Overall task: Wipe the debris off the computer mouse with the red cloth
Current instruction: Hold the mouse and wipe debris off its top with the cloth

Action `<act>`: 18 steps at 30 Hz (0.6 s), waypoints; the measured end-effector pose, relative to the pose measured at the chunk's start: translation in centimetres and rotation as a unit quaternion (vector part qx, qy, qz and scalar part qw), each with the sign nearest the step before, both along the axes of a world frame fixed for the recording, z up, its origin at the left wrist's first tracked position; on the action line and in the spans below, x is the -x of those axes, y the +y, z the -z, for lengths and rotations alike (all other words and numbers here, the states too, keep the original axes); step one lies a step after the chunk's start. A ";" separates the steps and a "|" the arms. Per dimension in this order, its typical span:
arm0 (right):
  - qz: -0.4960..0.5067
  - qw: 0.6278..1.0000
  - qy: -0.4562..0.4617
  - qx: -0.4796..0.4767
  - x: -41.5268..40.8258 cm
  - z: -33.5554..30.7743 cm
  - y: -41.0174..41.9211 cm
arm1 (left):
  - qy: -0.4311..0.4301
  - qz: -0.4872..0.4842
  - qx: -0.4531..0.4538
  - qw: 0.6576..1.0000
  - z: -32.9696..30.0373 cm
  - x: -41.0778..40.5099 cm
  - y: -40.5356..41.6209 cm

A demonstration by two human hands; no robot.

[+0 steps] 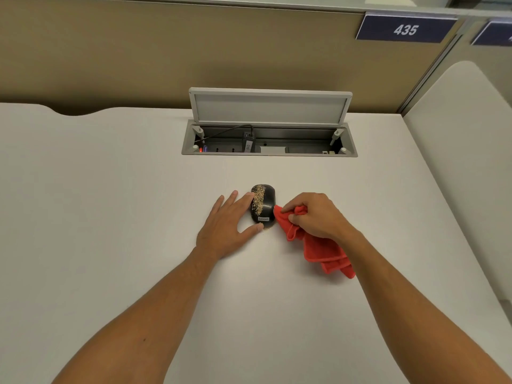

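A black computer mouse (pixel 265 207) lies on the white desk (pixel 110 189), its left half sprinkled with tan crumbs. A few crumbs lie on the desk just in front of it. My left hand (pixel 227 225) rests flat beside the mouse, with forefinger and thumb touching its left side and near end. My right hand (pixel 315 214) grips a bunched red cloth (pixel 324 250). The cloth's front corner touches the mouse's right side, and the rest trails back under my wrist.
An open cable box (pixel 268 142) with raised lid is set into the desk behind the mouse, holding a plug and sockets. A tan partition stands behind it with a sign reading 435 (pixel 406 29). A white side panel (pixel 465 162) borders the desk's right.
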State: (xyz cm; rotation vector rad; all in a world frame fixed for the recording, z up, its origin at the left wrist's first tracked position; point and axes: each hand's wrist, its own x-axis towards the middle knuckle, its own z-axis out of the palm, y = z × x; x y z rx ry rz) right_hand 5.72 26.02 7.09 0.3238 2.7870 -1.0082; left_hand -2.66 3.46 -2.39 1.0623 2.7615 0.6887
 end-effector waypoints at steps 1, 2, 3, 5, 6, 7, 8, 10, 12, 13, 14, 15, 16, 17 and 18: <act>-0.013 1.000 -0.013 -0.009 -0.1 -0.3 0.1 | 0.001 0.000 0.000 1.000 0.0 0.0 0.0; -0.019 0.999 -0.019 -0.018 -0.1 -0.6 0.3 | 0.000 -0.001 0.000 1.000 -0.1 0.0 0.0; -0.016 0.999 -0.015 -0.025 0.1 -0.9 0.4 | -0.002 -0.002 0.000 1.000 -0.1 -0.1 0.0; 0.017 0.999 0.019 -0.038 0.7 -1.4 0.5 | -0.001 -0.003 -0.001 1.000 -0.1 0.0 0.0; 0.037 0.997 0.041 -0.048 1.1 -1.5 0.5 | 0.001 -0.003 -0.003 1.000 0.0 0.0 0.0; 0.052 0.995 0.062 -0.059 1.6 -1.6 0.5 | 0.003 -0.002 -0.004 1.000 0.0 0.0 0.0; 0.060 0.993 0.079 -0.070 2.1 -1.6 0.3 | 0.006 -0.001 -0.004 1.000 0.0 0.0 0.0; 0.050 0.991 0.093 -0.086 3.0 -1.4 -0.3 | 0.007 -0.001 -0.003 1.000 0.1 0.0 0.0; 0.018 0.991 0.086 -0.103 3.6 -1.0 -1.2 | 0.006 -0.002 -0.004 1.000 0.1 0.0 0.0; 0.003 0.990 0.078 -0.115 3.7 -0.7 -1.7 | 0.005 -0.003 -0.005 1.000 0.1 0.0 0.0; -0.004 0.989 0.070 -0.127 3.6 -0.4 -2.0 | 0.004 -0.003 -0.006 1.000 0.1 0.0 0.0; -0.002 0.988 0.062 -0.140 3.6 -0.1 -2.1 | 0.003 -0.003 -0.008 1.000 0.1 0.0 0.0; 0.006 0.986 0.052 -0.157 3.5 0.1 -2.1 | 0.002 -0.003 -0.009 1.000 0.1 0.0 0.0; 0.015 0.983 0.041 -0.179 3.4 0.1 -1.9 | 0.002 -0.003 -0.011 1.000 0.1 0.0 0.0; 0.025 0.979 0.033 -0.200 3.2 0.2 -1.8 | 0.002 -0.003 -0.012 1.000 0.1 -0.1 0.0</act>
